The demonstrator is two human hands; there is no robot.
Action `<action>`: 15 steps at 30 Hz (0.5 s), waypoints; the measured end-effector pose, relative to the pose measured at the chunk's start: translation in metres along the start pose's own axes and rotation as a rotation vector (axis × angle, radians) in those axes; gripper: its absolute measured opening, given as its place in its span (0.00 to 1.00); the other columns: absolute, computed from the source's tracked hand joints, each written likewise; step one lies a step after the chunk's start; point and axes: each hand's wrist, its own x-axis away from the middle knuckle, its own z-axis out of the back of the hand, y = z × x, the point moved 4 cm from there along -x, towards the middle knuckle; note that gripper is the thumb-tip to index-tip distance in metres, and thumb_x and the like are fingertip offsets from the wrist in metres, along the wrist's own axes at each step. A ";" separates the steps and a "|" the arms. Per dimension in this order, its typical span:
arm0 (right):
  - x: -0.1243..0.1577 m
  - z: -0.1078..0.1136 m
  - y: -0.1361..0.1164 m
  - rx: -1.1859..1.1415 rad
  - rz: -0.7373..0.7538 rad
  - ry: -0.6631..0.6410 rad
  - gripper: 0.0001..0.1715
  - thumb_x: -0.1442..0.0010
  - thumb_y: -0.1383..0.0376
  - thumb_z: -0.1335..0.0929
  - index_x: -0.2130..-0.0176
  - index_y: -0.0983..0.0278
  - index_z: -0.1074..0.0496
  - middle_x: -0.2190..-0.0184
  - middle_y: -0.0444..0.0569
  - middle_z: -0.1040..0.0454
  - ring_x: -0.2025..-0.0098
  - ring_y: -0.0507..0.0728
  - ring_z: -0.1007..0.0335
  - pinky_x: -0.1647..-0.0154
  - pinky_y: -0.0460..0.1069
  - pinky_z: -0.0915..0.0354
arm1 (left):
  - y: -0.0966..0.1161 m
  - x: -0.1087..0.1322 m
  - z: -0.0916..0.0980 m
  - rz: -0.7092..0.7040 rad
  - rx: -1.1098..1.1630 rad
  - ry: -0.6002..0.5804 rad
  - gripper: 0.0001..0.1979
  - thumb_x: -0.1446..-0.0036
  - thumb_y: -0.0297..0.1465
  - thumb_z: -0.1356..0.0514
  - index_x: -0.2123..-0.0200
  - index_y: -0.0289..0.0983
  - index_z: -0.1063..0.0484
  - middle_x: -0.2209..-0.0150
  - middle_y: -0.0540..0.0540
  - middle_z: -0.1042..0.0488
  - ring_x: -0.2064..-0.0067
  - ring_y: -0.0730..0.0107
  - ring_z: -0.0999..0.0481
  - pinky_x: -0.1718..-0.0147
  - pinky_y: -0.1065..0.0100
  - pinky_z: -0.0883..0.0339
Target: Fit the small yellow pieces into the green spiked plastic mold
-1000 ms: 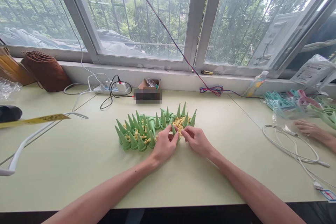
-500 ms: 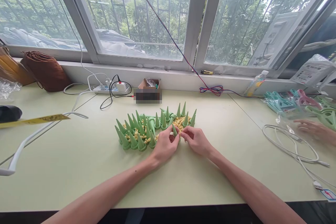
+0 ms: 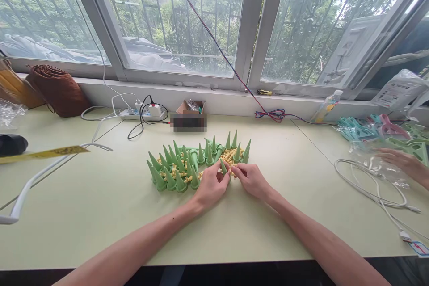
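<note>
My left hand [image 3: 214,183] is closed around a green plastic cone [image 3: 223,167], its tip pointing up. Close on its right, my right hand [image 3: 250,179] pinches a small yellow piece [image 3: 232,172] against the cone's side; fingers partly hide it. Left of my hands stands a cluster of green cones [image 3: 170,181] with wide round bases, mostly upright, with yellow pieces among them. Just beyond my fingers lies a heap of small yellow pieces [image 3: 229,155], with more green cones [image 3: 237,154] around it.
Another person's hand [image 3: 404,163] is at the right by clear plastic wrapping and coloured clips [image 3: 362,128]. A coiled white cable [image 3: 372,192] lies nearer. Along the window wall are a power strip [image 3: 134,114], a small open box [image 3: 191,107], a bottle [image 3: 326,107] and a brown pouch [image 3: 58,91].
My hands barely shift; the cone in my left hand tilts slightly and my right fingers stay close to it. The other person's hand moves among the plastic wrapping at the right.
</note>
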 end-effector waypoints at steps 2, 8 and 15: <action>0.000 0.000 -0.001 -0.003 0.000 -0.003 0.29 0.32 0.49 0.41 0.78 0.63 0.38 0.81 0.42 0.39 0.77 0.51 0.47 0.77 0.47 0.48 | 0.001 0.000 0.000 -0.002 0.005 -0.007 0.09 0.38 0.37 0.44 0.61 0.38 0.32 0.76 0.51 0.29 0.80 0.74 0.35 0.82 0.73 0.46; 0.002 0.000 -0.004 -0.004 0.012 -0.010 0.27 0.32 0.51 0.40 0.77 0.63 0.39 0.81 0.41 0.45 0.77 0.50 0.52 0.77 0.47 0.52 | -0.002 0.000 0.000 0.014 -0.025 -0.017 0.10 0.37 0.38 0.45 0.61 0.37 0.33 0.79 0.53 0.33 0.80 0.73 0.34 0.81 0.73 0.46; 0.002 0.000 -0.006 -0.013 0.018 -0.024 0.27 0.33 0.50 0.40 0.77 0.63 0.39 0.81 0.40 0.45 0.77 0.50 0.53 0.77 0.47 0.52 | -0.002 0.000 -0.001 0.010 -0.037 -0.033 0.08 0.38 0.36 0.44 0.61 0.37 0.33 0.80 0.54 0.36 0.80 0.75 0.38 0.81 0.73 0.49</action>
